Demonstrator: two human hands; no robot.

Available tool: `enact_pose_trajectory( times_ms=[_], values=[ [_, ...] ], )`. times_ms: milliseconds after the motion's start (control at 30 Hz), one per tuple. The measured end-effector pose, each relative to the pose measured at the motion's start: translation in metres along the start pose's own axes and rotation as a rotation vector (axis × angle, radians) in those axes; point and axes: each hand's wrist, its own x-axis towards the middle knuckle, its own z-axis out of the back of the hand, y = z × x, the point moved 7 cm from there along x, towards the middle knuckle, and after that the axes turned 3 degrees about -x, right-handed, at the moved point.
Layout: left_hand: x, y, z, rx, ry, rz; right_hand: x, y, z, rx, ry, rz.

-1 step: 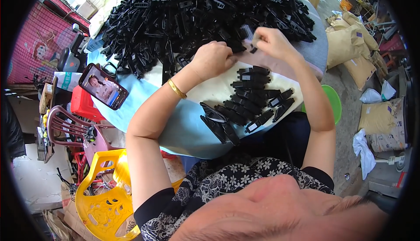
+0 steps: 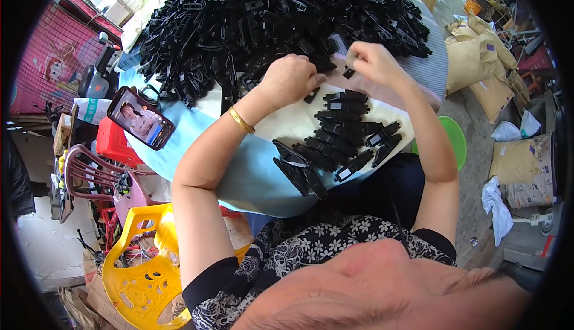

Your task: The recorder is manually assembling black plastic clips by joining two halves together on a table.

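My left hand [image 2: 291, 80] is closed at the near edge of a big heap of black plastic parts [image 2: 239, 25]. A black plastic part [image 2: 311, 95] pokes out below its fingertips, most of it hidden by the hand. Just to the right, my right hand [image 2: 372, 63] has its fingers pinched together, with a small black piece [image 2: 348, 73] at the tips. Nearer to me, several black plastic parts [image 2: 338, 132] lie in an overlapping row on the pale cloth, some with light patches.
A lit phone [image 2: 142, 119] lies on the light blue tablecloth [image 2: 251, 168] at the left. Below the table's right edge sits a green basin [image 2: 452, 141]. A yellow plastic chair [image 2: 140, 270] stands at the lower left, and brown paper sacks [image 2: 472, 58] at the right.
My right hand has shifted slightly, and the small black piece at its fingertips shows more plainly. Below my left fingers a black part has come into sight.
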Motion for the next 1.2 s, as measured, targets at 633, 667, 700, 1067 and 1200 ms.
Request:
enact_pose_trajectory(
  times_ms=[633, 667, 700, 1067, 1200],
  values=[
    [0.001, -0.013, 0.018, -0.268, -0.429, -0.118, -0.046, 0.021, 0.007, -0.258, -0.146, 0.062],
    [0.002, -0.012, 0.008, -0.164, -0.357, -0.181, -0.046, 0.023, 0.007, -0.254, -0.117, 0.045],
    [0.003, -0.015, 0.001, -0.06, -0.283, -0.242, -0.046, 0.024, 0.006, -0.249, -0.088, 0.028],
    [0.003, -0.006, 0.022, -0.37, -0.448, -0.033, -0.052, 0.026, 0.01, -0.208, -0.193, 0.159],
    [0.01, 0.007, 0.005, -0.863, -0.372, 0.052, -0.051, 0.024, 0.024, -0.074, -0.293, 0.17]
  ],
)
